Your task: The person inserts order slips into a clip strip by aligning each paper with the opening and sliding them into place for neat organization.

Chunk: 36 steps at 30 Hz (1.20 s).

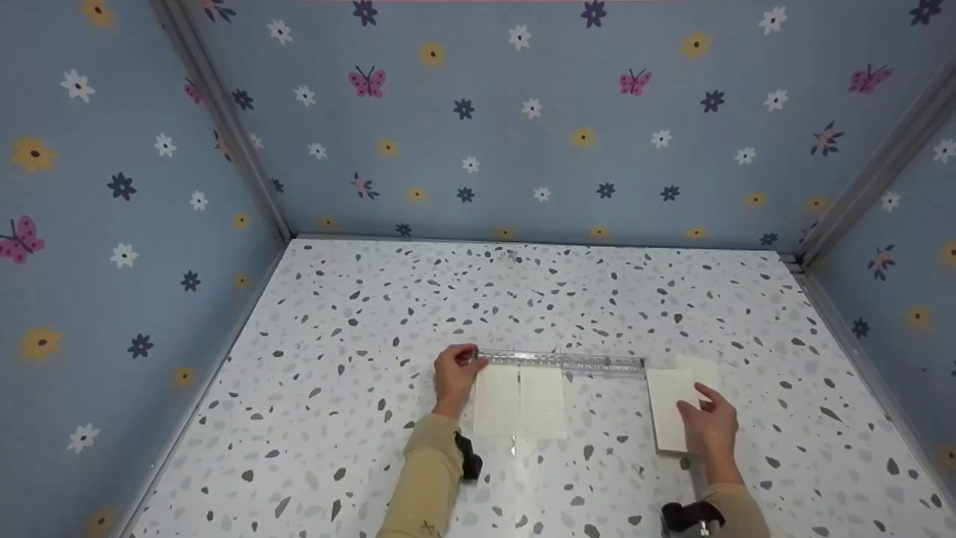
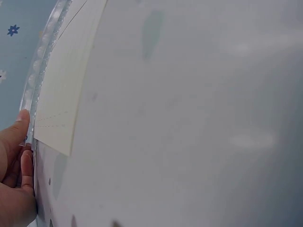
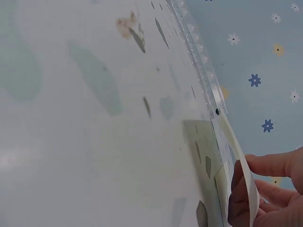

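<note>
A clear plastic ruler-like strip [image 1: 560, 361] with a row of round shapes lies across the table. My left hand [image 1: 454, 377] pinches its left end, the thumb [image 2: 19, 125] against the strip in the left wrist view. Just below the strip, two cream paper panels [image 1: 542, 403] lie side by side with a dark line at the top between them. Over at the strip's right end, my right hand [image 1: 713, 426] pinches a cream sheet of paper [image 1: 668, 411]. In the right wrist view this sheet [image 3: 241, 161] is raised and slightly bent between thumb and fingers.
Another pale sheet [image 1: 702, 366] lies partly under the held one. The speckled white table [image 1: 336, 314] runs back to a blue flowered wall [image 1: 493, 134], with similar panels on both sides. Black wrist cameras [image 1: 469, 457] sit on both forearms.
</note>
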Tool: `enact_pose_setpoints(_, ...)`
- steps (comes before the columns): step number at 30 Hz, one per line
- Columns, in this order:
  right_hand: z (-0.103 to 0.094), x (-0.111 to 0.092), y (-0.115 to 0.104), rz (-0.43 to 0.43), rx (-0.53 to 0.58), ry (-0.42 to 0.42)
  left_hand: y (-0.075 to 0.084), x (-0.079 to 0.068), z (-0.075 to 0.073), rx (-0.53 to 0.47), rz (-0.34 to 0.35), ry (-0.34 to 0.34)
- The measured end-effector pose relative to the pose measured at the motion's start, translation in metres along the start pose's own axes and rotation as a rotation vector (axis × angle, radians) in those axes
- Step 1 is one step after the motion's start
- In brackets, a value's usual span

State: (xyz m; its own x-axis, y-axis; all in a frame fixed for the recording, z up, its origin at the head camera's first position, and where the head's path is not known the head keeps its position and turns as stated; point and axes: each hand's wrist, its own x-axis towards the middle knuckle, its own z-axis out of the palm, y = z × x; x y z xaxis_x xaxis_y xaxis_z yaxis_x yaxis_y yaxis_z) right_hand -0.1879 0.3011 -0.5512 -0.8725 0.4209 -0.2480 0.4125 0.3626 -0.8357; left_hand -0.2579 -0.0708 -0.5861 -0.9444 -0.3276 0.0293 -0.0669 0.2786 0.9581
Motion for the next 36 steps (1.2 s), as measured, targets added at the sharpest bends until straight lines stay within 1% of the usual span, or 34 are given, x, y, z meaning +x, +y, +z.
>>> enact_pose_setpoints(6, 0.006, 0.001, 0.0, 0.019, -0.011, 0.005, -0.001, 0.0, 0.0, 0.017, -0.001, -0.003)
enact_pose_setpoints(10, 0.008, 0.001, 0.0, 0.014, -0.013, 0.001, 0.001, -0.001, 0.0, 0.024, 0.002, 0.004)
enact_pose_setpoints(18, 0.011, 0.0, -0.002, -0.001, 0.008, -0.024, 0.002, -0.001, 0.0, 0.011, 0.005, 0.001)
enact_pose_setpoints(25, 0.013, 0.0, -0.006, 0.015, 0.014, -0.045, 0.001, -0.001, 0.0, 0.004, -0.005, -0.007)
enact_pose_setpoints(31, 0.015, 0.001, -0.008, -0.019, 0.016, -0.04, 0.001, 0.0, 0.0, -0.002, 0.002, -0.002)
enact_pose_setpoints(36, 0.018, 0.004, -0.008, 0.02, 0.028, -0.051, 0.0, 0.0, 0.0, 0.004, -0.004, 0.001)
